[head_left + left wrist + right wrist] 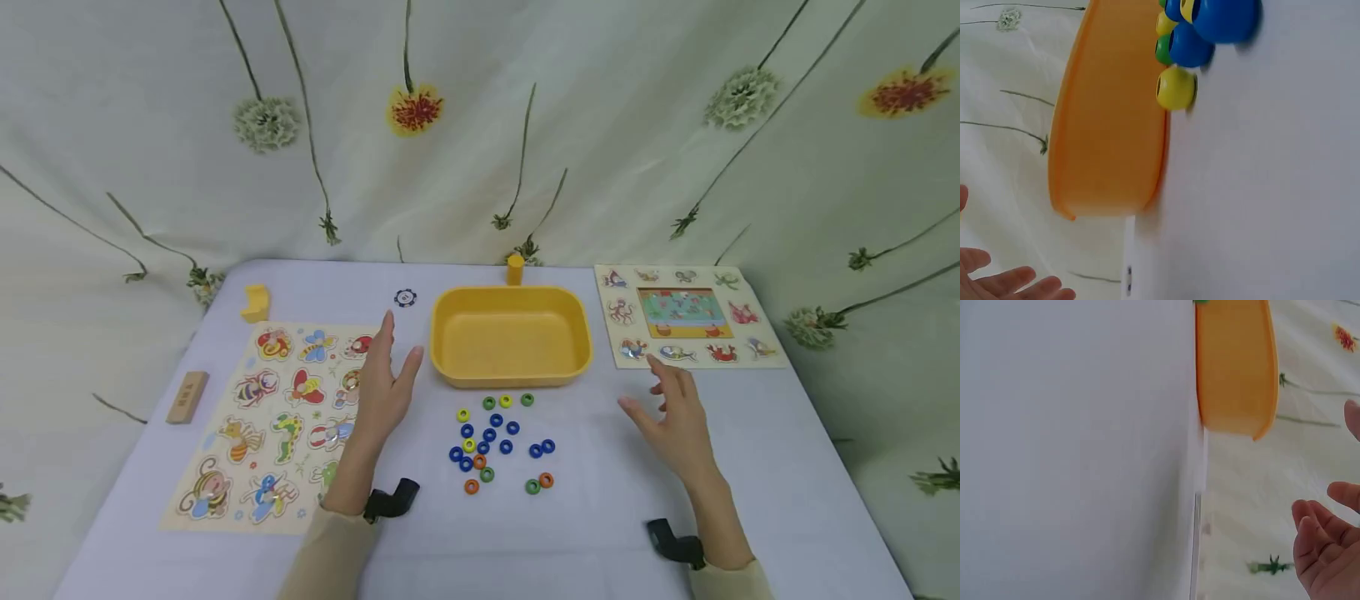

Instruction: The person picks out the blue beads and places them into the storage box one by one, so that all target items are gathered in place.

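My left hand (382, 392) hovers over the right side of the insect puzzle board (225, 450), thumb apart from straight fingers, holding nothing. My right hand (678, 417) is held above the table below the sea-animal puzzle board (622, 333), its fingers loosely bent around nothing. Between the hands lie several small rings (489, 434) in blue, yellow, green and orange. Behind them stands a yellow tray (512, 383) with nothing inside. In the left wrist view, a yellow ring (1176, 89) sits close to the tray wall (1107, 125); the right wrist view shows the tray's other end (1235, 375).
A poker chip (405, 297) lies left of the tray, and a yellow cylinder (515, 270) stands behind it. At the left edge are a yellow block (256, 303) and a wooden block (187, 397). A flowered cloth (465, 167) hangs behind the table.
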`<state>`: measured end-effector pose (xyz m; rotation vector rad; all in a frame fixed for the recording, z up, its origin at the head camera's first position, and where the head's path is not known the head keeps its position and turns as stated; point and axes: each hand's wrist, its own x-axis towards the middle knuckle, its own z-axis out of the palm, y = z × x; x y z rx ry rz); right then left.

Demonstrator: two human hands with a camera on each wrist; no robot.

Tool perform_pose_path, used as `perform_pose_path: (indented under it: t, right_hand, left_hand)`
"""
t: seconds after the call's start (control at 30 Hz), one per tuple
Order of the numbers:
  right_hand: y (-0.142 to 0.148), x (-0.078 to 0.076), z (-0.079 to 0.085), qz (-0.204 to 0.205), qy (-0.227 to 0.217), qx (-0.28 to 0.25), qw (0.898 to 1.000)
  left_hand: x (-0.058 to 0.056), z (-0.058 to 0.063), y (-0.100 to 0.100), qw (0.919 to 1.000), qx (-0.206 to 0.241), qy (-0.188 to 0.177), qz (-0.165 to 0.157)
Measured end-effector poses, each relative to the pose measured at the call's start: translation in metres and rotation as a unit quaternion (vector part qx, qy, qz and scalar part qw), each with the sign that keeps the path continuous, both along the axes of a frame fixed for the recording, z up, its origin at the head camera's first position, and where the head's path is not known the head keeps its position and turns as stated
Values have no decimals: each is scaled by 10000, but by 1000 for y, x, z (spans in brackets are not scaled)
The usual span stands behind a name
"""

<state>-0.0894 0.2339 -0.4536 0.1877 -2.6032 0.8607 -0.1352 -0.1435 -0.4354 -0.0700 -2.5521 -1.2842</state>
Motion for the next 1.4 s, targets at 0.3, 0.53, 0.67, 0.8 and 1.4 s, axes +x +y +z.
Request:
perform_pose_path:
  t: [0.3,0.53,0.67,0.8,1.4]
  right_hand:
    - [-64,7,1,1847,-547,-1095,9751]
    - [-71,10,-13,2295,-818,-1299,9611]
    - [-71,9,-28,2407,-1128,-1065,9581]
    - [-72,10,-40,2330,-1346,-600,9613]
    - [-67,4,-21,2178,-1337,-635,9647]
  left_hand:
    - [-17,-22,14,9799,1563,-1192,-323]
    - [-19,-32,12,9709,1713,-1600,-493]
    - [-19,-34,11,9629,2101,-1556,-664]
    - [-21,-36,10,9572,2306,-1550,-805]
    - [-21,-26,19,9517,2386,-1763,-791]
